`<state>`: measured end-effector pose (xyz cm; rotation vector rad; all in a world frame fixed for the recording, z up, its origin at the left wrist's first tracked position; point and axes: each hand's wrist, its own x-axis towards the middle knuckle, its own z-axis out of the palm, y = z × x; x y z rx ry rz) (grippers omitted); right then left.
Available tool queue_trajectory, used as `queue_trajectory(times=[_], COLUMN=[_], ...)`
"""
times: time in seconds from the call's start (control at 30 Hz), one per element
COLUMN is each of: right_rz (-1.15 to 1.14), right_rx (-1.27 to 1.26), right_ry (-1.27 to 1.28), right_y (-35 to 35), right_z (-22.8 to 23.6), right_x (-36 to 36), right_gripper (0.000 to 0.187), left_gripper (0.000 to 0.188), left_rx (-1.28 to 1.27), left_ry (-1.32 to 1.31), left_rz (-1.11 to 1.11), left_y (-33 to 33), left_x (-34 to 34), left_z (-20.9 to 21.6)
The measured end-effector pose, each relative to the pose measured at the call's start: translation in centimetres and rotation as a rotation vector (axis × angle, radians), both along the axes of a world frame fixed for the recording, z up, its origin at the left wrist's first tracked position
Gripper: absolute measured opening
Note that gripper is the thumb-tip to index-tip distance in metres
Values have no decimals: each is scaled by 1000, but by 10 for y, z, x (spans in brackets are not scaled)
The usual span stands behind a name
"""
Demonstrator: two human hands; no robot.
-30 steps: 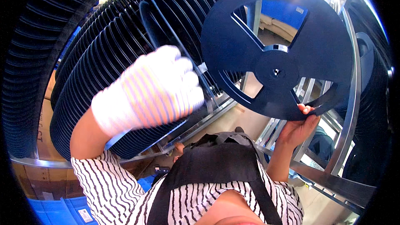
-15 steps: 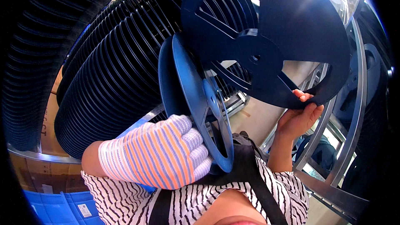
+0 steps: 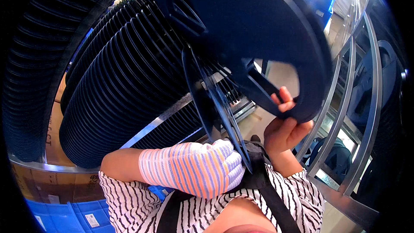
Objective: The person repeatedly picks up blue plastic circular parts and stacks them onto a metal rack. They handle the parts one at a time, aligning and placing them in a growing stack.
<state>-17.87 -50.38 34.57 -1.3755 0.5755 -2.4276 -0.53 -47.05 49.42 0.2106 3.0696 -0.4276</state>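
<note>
My left hand (image 3: 200, 168), in a striped knit glove, is closed on the lower rim of a dark plastic reel (image 3: 227, 118). That reel is upright and seen nearly edge-on, its two flanges spread in a narrow V. My bare right hand (image 3: 285, 128) grips the lower rim of a larger-looking black reel (image 3: 276, 30), fingertips coming through a cut-out in its flange. The upper part of this reel runs out of the picture's top edge. It overlaps the left-hand reel in view; whether the two touch I cannot tell.
Rows of black reels (image 3: 116, 82) stand packed on a metal rack (image 3: 151, 129) at the left. To the right rises a metal frame (image 3: 345, 103) with more black reels (image 3: 375, 86). Blue bins (image 3: 88, 213) sit at lower left, with cardboard boxes (image 3: 56, 181) above them.
My left hand has moved right, and its reel has turned more edge-on. My right hand has shifted left and slightly down, bringing the large reel left and tilting it.
</note>
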Motion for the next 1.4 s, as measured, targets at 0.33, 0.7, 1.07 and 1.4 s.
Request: queue_trajectory(times=[0.33,0.7,1.07,1.4], right_rz=[220,257,1257,348], right_rx=[41,390,232,918], right_ry=[238,330,19,411], right_y=[-40,-44,68,90], right_z=[24,36,-15,7], right_x=[32,3,-84,-92], right_gripper=[32,38,89,36], left_gripper=[28,25,17,48], left_rx=[-18,49,109,-301], left_ry=[21,175,566,418], left_rz=[-24,50,61,656], left_y=[3,1,-32,-87], left_x=[-6,-3,-64,-15], left_z=[-7,-1,16,-7])
